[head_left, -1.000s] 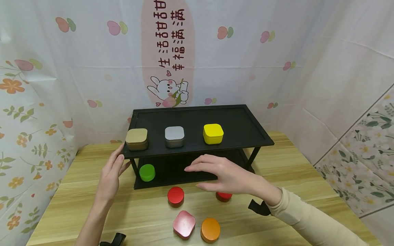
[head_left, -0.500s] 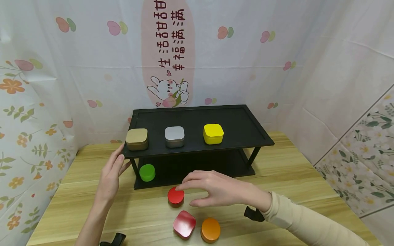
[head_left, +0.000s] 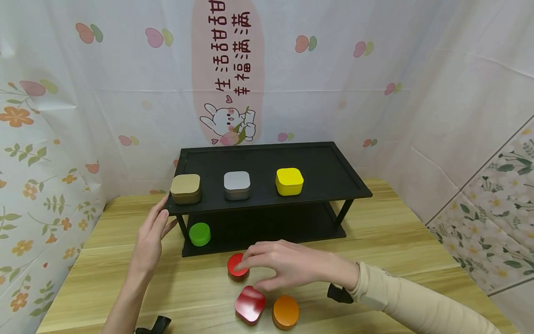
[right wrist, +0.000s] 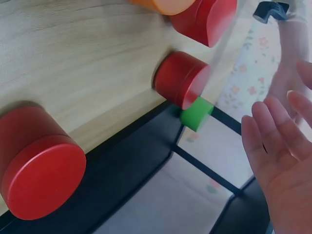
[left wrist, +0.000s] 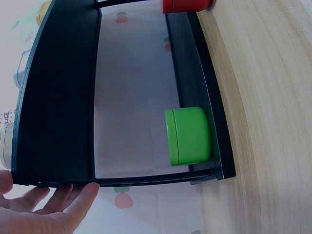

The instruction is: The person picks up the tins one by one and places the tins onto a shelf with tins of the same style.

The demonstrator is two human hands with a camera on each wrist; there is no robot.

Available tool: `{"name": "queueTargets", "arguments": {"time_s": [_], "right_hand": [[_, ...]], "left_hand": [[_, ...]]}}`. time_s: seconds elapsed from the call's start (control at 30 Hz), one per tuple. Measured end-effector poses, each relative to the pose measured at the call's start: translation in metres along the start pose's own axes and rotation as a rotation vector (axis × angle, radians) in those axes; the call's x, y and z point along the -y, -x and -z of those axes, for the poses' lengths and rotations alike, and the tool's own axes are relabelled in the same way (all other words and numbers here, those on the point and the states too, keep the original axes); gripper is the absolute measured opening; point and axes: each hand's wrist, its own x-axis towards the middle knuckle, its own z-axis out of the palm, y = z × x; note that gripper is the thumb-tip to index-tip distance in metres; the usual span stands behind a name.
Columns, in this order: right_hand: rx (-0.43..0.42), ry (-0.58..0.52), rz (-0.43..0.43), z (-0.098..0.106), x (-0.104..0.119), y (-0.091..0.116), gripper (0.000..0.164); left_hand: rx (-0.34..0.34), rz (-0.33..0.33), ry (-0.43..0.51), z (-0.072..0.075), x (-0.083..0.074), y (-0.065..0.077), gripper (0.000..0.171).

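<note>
My left hand [head_left: 146,248] grips the left front corner of a black two-tier shelf [head_left: 325,169], its fingertips against the board's end in the left wrist view. My right hand [head_left: 277,264] hovers in front of the shelf, fingers loosely bent and holding nothing. Its fingertips overlap a round red tin [head_left: 237,271] in the head view; the right wrist view shows them apart. Nearer the viewer lie a square red tin [head_left: 250,304] and a round orange tin [head_left: 285,313]. Another round red tin [right wrist: 44,165] stands on the table, hidden behind my right hand in the head view.
A gold tin [head_left: 185,189], a silver tin [head_left: 237,185] and a yellow tin [head_left: 289,182] stand along the top tier. On the lower tier's left end sits a green tin [head_left: 200,234]. A patterned curtain [head_left: 333,93] hangs behind the wooden table [head_left: 96,269].
My right hand has moved down and slightly left, from in front of the lower tier to over the round red tin. My left hand stays at the shelf's corner.
</note>
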Motion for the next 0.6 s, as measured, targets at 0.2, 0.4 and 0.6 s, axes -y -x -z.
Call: {"name": "queueTargets", "arguments": {"time_s": [0.2, 0.4, 0.6], "right_hand": [[0.041, -0.024, -0.016, -0.005, 0.000, -0.003, 0.043], [0.085, -0.039, -0.021, -0.010, -0.002, -0.006, 0.045], [0.117, 0.043, 0.009, -0.015, -0.003, -0.009, 0.048]], "left_hand": [[0.003, -0.001, -0.003, 0.000, 0.000, 0.000, 0.055], [0.001, -0.005, 0.005, 0.000, 0.000, 0.000, 0.054], [0.000, -0.008, 0.017, 0.000, 0.000, 0.000, 0.054]]}}
